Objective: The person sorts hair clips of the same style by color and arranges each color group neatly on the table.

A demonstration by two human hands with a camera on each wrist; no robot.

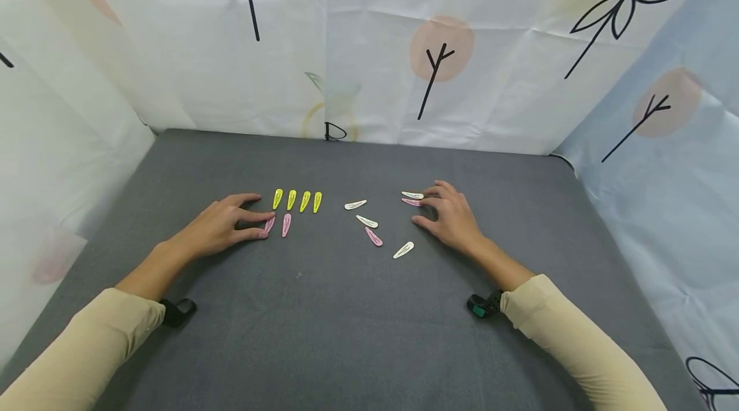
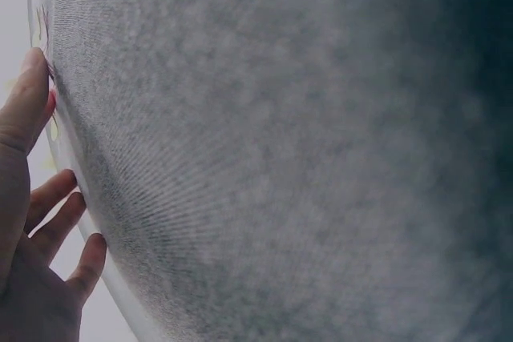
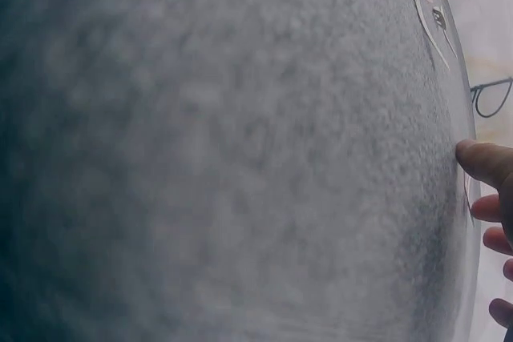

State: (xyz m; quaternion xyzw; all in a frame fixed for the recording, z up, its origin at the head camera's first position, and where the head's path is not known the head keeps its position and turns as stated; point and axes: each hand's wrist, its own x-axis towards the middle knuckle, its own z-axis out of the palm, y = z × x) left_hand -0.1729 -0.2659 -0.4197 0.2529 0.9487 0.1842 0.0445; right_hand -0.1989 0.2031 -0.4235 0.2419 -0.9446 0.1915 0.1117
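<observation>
In the head view my left hand pinches a pink snap hair clip on the table between thumb and forefinger. Beside it lies a second pink clip, just below a row of several yellow hair clips. My right hand rests farther right, its thumb apart from its forefinger. That forefinger is at the end of another pink clip, which lies under a white clip. Whether it touches the pink clip is hard to tell. In the left wrist view the thumb covers most of the held clip.
Between the hands lie white clips and a pink clip, with one white clip nearer me. Patterned white cloth stands behind and beside the grey table. Both wrists wear dark bands.
</observation>
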